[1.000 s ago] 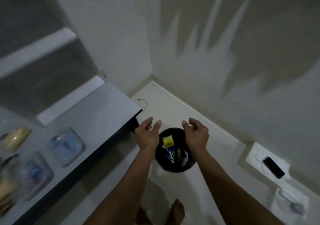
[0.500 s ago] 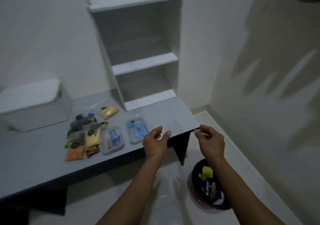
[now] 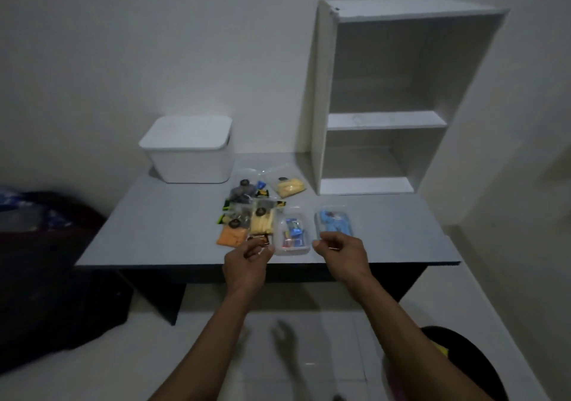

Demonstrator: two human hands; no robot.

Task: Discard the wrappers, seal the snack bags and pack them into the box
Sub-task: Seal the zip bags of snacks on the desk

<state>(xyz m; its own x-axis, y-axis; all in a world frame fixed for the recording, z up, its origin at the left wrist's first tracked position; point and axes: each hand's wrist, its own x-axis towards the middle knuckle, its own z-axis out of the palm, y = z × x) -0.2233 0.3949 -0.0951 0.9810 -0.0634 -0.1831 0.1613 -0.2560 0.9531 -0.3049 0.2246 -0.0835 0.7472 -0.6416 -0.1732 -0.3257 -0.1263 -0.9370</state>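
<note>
On the grey rectangular table (image 3: 160, 230) the white lidded plastic box (image 3: 188, 150) stands closed at the back, and the clear snack bags (image 3: 262, 212) lie in a cluster near the front edge. The left hand (image 3: 245, 264) and right hand (image 3: 343, 252) hover over them, fingers loosely curled, holding nothing. I think each bag should be pinched along its whole strip before packing
</note>
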